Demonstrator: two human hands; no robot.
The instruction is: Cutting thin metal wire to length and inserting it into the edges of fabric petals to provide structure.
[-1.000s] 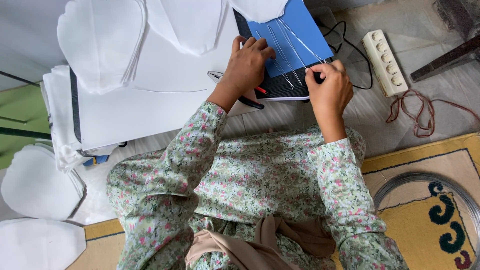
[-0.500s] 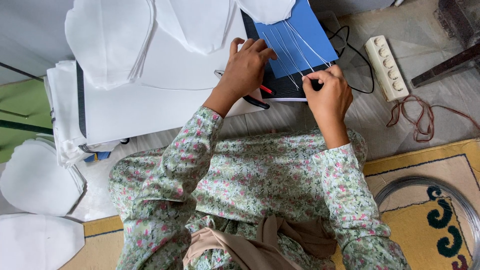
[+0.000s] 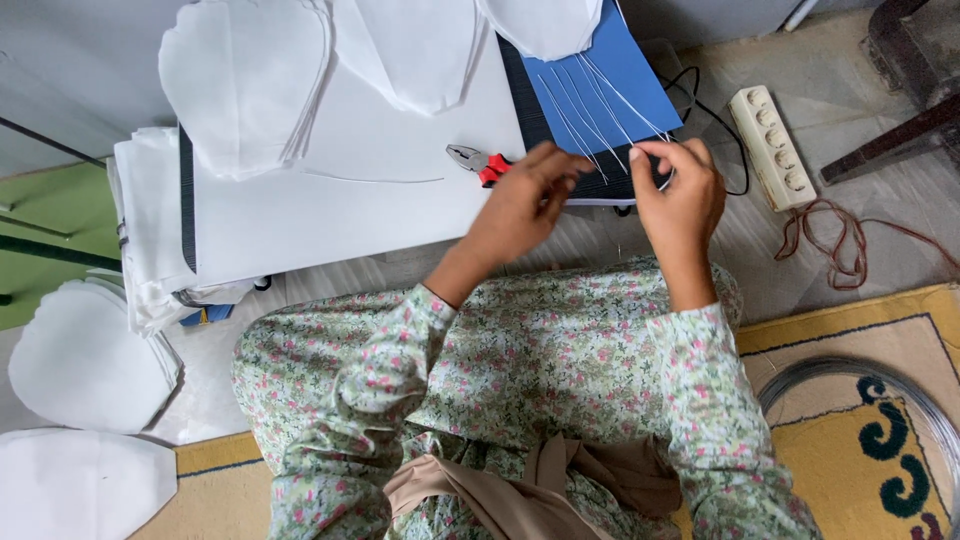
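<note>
While the right hand (image 3: pixel 678 195) pinches the near ends of thin white wires (image 3: pixel 600 105) lying on a blue sheet (image 3: pixel 612 80) at one o'clock, the left hand (image 3: pixel 525 200) hovers just beside it, fingers loosely curled, empty; red-handled pliers (image 3: pixel 478 163) lie at its eleven o'clock on the white worktop (image 3: pixel 330 215).

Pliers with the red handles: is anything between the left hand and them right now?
Nothing visible blocks them. The pliers lie on the white sheet, jaws pointing left, and the left hand hovers just to their right, its fingertips near the red handles. The right hand is further right, pinching thin white wires on the blue board.
</note>
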